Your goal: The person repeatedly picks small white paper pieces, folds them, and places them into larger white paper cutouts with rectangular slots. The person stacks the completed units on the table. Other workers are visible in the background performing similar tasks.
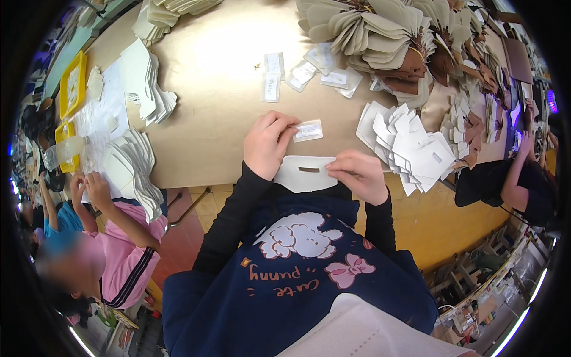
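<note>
At the table's near edge, my right hand (360, 174) pinches the right end of a white flat cut piece (305, 182) with a narrow slot in it. The piece's left end lies by the heel of my left hand (266, 147). The thumb and fingers of that hand close on the left end of a small flat packet (308, 131) with a pale label, just beyond the white piece. To the right of my right hand lies a fanned pile of similar white pieces (410, 146); one near its edge shows a slot too.
Several more labelled packets (270, 87) lie farther out. Beige and brown cut pieces (386, 38) are heaped at the far right, and white stacks (143, 83) lie at left near yellow trays (72, 86). A co-worker in pink (128, 256) sits at left, another person (523, 184) at right.
</note>
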A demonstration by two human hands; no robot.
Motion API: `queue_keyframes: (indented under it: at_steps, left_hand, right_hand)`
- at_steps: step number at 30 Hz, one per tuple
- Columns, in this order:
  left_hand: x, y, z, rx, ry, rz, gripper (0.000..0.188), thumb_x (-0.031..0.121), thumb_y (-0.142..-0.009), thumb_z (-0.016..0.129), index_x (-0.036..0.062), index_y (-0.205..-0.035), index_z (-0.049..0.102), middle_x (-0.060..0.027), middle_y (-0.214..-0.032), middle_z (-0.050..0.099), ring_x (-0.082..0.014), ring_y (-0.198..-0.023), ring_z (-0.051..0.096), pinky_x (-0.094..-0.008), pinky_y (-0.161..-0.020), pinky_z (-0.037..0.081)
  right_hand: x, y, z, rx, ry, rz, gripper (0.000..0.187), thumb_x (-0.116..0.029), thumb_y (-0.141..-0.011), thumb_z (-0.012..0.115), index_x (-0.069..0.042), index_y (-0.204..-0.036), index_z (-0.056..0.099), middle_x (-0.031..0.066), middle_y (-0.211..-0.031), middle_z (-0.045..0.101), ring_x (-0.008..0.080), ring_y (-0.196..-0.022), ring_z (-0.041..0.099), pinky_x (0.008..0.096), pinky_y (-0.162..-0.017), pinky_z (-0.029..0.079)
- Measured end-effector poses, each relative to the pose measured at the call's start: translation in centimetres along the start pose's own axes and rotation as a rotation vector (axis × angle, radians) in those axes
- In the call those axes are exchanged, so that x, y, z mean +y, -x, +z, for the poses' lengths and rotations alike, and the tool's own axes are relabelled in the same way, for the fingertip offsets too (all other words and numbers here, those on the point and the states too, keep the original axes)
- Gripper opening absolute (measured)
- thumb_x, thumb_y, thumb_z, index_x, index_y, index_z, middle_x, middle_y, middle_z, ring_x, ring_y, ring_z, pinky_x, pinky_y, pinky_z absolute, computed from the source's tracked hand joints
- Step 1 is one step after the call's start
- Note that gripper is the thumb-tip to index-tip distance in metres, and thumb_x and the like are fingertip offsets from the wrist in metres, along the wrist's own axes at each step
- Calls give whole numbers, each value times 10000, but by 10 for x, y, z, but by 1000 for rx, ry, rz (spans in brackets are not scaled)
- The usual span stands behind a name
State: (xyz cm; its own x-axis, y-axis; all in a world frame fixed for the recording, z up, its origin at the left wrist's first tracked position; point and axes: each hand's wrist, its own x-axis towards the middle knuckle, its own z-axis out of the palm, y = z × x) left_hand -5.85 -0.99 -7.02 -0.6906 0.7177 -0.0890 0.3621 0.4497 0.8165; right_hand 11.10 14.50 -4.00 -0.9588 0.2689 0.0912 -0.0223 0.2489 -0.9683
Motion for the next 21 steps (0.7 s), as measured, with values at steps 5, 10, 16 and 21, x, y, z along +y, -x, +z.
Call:
queue_keyframes:
  at_steps: [5,10,16,21]
  left_hand:
    - [-3,-12,4,-17,-57,128,136,81,-845,686,79,-977,716,-63,-888,622,-268,-853,583,-363,-750,492]
    - [-1,-12,3,11,-125,210,159,86,-819,702,88,-978,700,-60,-870,615,-273,-881,568,-384,-811,477]
    - [-4,-17,2,-84,-173,298,132,95,-799,711,108,-923,667,-32,-861,616,-259,-883,571,-395,-794,449]
    - [-7,-25,6,-160,-143,300,100,104,-812,699,119,-903,660,-22,-860,618,-270,-872,581,-395,-760,438]
  right_hand:
    - [0,4,10,18,-66,-15,199,54,-770,771,-10,-955,738,93,-839,677,197,-725,640,288,-625,488]
    - [-2,6,9,15,-75,-7,191,54,-771,771,-9,-949,739,92,-838,675,197,-721,638,286,-623,486]
    - [-2,7,8,2,-78,-22,192,60,-769,768,-5,-947,737,95,-841,671,197,-718,637,287,-624,487]
    - [-2,9,9,8,-88,-22,195,61,-772,764,-5,-953,737,95,-840,670,197,-717,637,285,-620,487]
